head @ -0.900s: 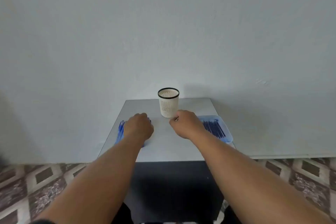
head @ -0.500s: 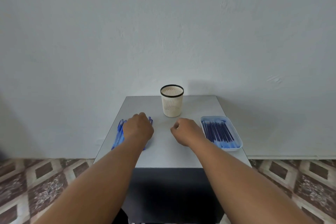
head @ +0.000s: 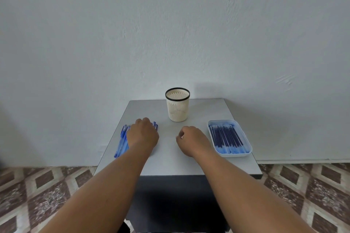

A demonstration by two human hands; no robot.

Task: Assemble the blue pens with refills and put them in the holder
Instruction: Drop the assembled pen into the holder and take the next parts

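Observation:
Several blue pens (head: 122,143) lie in a pile at the left edge of the small grey table (head: 170,164). My left hand (head: 143,134) rests on top of that pile with its fingers curled down; whether it grips a pen is hidden. My right hand (head: 192,141) hovers over the table's middle, fingers loosely curled, nothing visible in it. A light blue tray (head: 246,154) at the right holds several dark blue refills (head: 225,136). The cream slotted pen holder (head: 177,108) with a black rim stands upright at the back centre and looks empty.
The table stands against a plain white wall (head: 170,34). Patterned brown and cream floor tiles (head: 37,191) show on both sides. The table's front edge (head: 176,175) drops to a dark base below.
The camera has tilted and moved closer, so the table looks larger. My right hand drew back from the holder toward the table's middle. My left hand stayed on the pens.

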